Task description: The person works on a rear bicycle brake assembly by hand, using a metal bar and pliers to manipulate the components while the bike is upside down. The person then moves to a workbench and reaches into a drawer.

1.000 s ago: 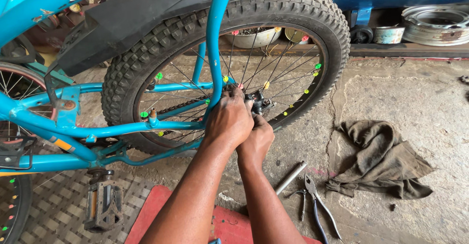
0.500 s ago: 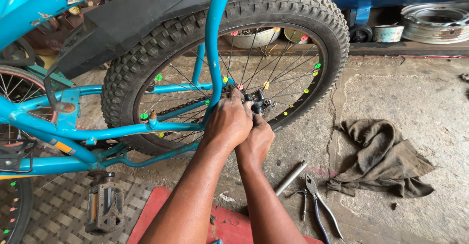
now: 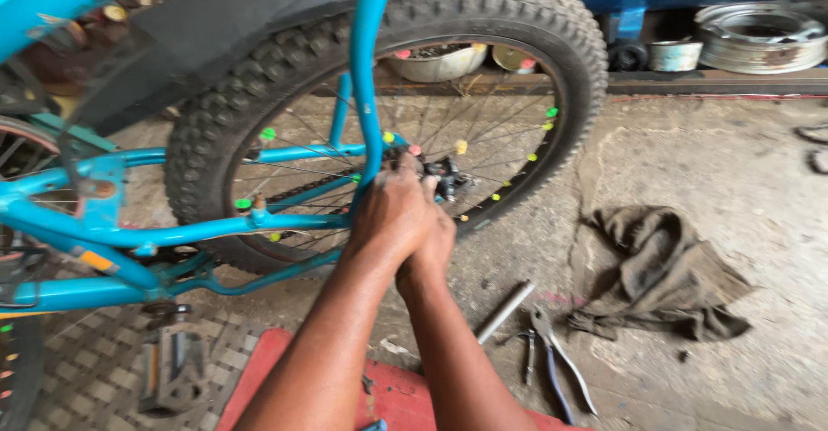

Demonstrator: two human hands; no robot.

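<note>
A blue bicycle frame (image 3: pixel 216 224) stands on a concrete floor, its rear wheel (image 3: pixel 552 51) with a knobby black tyre and coloured spoke beads in front of me. My left hand (image 3: pixel 392 211) is closed around the rear axle area (image 3: pixel 444 176) at the hub. Just under and behind it, my right hand (image 3: pixel 435 245) presses against the same spot, fingers curled. What the fingers grip is hidden by the hands. A small dark metal part sticks out at the hub to the right of my knuckles.
On the floor to the right lie a metal rod (image 3: pixel 504 310), pliers (image 3: pixel 552 362) and a crumpled dark rag (image 3: pixel 664 276). A pedal (image 3: pixel 172 366) hangs at lower left over a patterned mat. A red surface (image 3: pixel 388 388) is under my arms. Metal rims and bowls line the back wall.
Both hands stay at the hub, shifting only slightly. The view has drifted a little.
</note>
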